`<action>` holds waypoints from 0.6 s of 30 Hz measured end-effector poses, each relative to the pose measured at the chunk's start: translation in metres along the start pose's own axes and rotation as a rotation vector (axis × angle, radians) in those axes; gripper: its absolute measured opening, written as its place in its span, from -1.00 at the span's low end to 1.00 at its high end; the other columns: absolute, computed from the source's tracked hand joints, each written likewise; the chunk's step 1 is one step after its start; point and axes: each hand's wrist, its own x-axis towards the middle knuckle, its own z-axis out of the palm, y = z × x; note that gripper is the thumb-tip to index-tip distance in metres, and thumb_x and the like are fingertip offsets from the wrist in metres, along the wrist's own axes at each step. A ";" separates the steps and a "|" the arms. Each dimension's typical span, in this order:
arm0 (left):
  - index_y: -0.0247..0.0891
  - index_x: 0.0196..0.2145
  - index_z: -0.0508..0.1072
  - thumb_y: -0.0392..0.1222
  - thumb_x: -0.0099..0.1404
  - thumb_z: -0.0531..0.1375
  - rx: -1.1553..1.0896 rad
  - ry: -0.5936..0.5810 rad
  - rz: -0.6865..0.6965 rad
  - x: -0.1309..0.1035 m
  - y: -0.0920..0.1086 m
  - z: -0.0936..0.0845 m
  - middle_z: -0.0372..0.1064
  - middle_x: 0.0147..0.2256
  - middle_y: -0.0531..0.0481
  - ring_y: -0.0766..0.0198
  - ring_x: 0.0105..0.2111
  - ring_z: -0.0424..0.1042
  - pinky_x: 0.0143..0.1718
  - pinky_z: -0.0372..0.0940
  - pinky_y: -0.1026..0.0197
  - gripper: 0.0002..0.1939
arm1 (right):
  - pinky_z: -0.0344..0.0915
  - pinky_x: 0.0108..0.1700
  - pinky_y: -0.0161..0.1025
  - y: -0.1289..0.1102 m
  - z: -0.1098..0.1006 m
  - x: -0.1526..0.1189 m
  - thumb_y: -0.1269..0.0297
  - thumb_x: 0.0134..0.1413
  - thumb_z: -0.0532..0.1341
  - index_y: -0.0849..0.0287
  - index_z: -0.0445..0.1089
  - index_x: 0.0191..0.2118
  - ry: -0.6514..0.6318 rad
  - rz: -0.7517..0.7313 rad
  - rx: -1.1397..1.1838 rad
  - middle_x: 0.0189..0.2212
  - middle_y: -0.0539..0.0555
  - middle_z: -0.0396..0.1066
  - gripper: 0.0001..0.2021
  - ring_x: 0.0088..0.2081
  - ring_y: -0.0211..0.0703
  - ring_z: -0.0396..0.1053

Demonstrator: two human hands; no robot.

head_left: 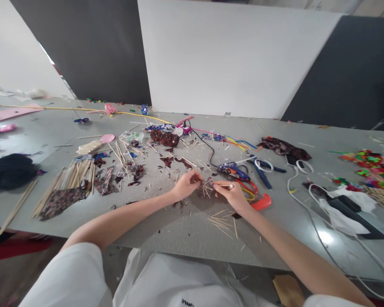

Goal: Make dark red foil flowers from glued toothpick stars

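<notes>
Grey table point(192, 238) across the mid frame, littered with stick bits and dark scraps. Nearest, bottom center-right: loose sticks point(220, 221) lying flat, apart from both hands.

Frame center, between the hands: small stick cluster point(207, 189), sticks fanned out over a dark scrap. Left hand point(188, 184) at its left side, fingers curled in, thumb near fingertips; can't tell if it grips anything. Right hand point(232, 195) on its right, mostly closed, thin white-ended stick point(225, 185) pinched in the fingers.

Just beside right hand: red-orange handle point(261, 202). Left of frame: sticks in a bundle point(68, 181) by speckled dark cloth point(62, 201); black cloth point(11, 170) at far left.

Beyond the hands, right of center: blue glue gun point(236, 170), then white ring point(264, 165) over a dark blue tool point(261, 174). White cable point(307, 209) loops lower right. Colored pile point(374, 166) at right edge.

Farther, upper center: dark red speckled bundle point(164, 138). Yellow cord point(121, 112) runs in from upper left. Back: white panel point(237, 55) between two dark panels.
</notes>
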 end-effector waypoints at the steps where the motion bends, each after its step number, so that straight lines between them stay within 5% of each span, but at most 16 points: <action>1: -0.28 -0.23 0.43 -0.39 0.21 0.23 0.053 0.006 0.022 0.000 0.000 -0.001 0.50 -0.30 0.01 0.32 -0.29 0.52 -0.23 0.42 0.29 -0.85 | 0.32 -0.35 -0.17 0.001 0.000 0.000 -0.04 0.07 0.44 0.16 0.68 -0.20 -0.007 0.013 0.019 -0.54 0.06 0.56 -0.65 -0.47 -0.08 0.45; 12: -0.24 -0.21 0.58 -0.18 0.37 0.26 0.451 -0.002 0.181 -0.007 0.013 -0.002 0.56 -0.28 -0.04 0.26 -0.32 0.45 -0.24 0.31 0.24 -0.88 | 0.34 -0.38 -0.23 0.006 0.003 0.008 0.02 -0.18 0.58 0.12 0.55 -0.31 0.048 0.109 0.396 -0.51 -0.05 0.47 -0.62 -0.49 -0.22 0.40; 18: -0.23 -0.23 0.61 -0.09 0.41 0.26 0.507 -0.003 0.222 -0.007 0.014 -0.003 0.55 -0.29 -0.06 0.24 -0.33 0.41 -0.23 0.29 0.22 -0.81 | 0.38 -0.35 -0.24 0.000 0.004 0.006 0.00 -0.18 0.58 0.13 0.51 -0.33 0.034 0.117 0.415 -0.49 -0.05 0.45 -0.60 -0.47 -0.23 0.41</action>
